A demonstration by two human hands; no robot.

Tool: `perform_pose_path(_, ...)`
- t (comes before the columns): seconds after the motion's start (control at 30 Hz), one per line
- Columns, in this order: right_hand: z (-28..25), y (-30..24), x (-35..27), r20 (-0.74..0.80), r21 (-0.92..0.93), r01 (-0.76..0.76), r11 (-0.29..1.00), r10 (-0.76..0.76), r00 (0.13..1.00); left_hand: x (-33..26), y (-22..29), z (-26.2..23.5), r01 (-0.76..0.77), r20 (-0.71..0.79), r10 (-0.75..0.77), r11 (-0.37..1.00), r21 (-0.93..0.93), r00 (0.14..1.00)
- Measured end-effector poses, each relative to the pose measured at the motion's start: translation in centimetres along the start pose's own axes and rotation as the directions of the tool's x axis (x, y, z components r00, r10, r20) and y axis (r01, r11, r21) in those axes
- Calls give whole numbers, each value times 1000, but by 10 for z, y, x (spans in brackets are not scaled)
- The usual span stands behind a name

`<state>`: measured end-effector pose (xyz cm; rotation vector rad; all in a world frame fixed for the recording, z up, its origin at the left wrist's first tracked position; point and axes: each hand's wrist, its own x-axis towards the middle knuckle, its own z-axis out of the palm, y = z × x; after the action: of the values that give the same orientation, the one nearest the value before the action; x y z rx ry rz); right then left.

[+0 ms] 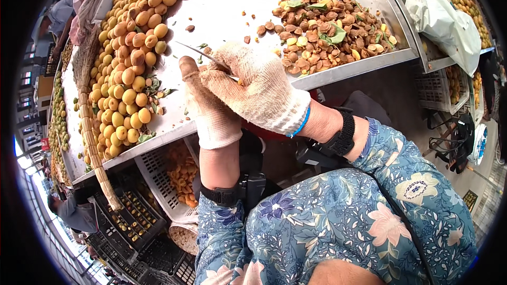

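Two gloved hands (237, 92), one knife (203, 55), two heaps: apricots (129, 68), pits (327, 29).

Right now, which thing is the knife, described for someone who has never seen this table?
On the white table, find the two gloved hands between the pile of yellow fruit and the heap of brown pits. The knife is the thin grey blade running up-left from under the right hand, the only metal thing among round fruit.
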<state>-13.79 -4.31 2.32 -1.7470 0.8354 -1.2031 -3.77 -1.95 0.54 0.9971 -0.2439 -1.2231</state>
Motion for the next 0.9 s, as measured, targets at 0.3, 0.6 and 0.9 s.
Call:
perform_pose_path(0.3,-37,14,25,6,-188,-163,969,167,986,-12,85,-49,-166,-214,272,897,410,938)
perform_pose_path(0.6,-61,37,35,169,-143,-363,921,384,908,-73,169,-169,354,-146,341,-694,627,929)
perform_pose_path(0.9,-66,38,28,163,772,-508,381,655,738,11,63,-53,-313,418,69,-555,771,906)
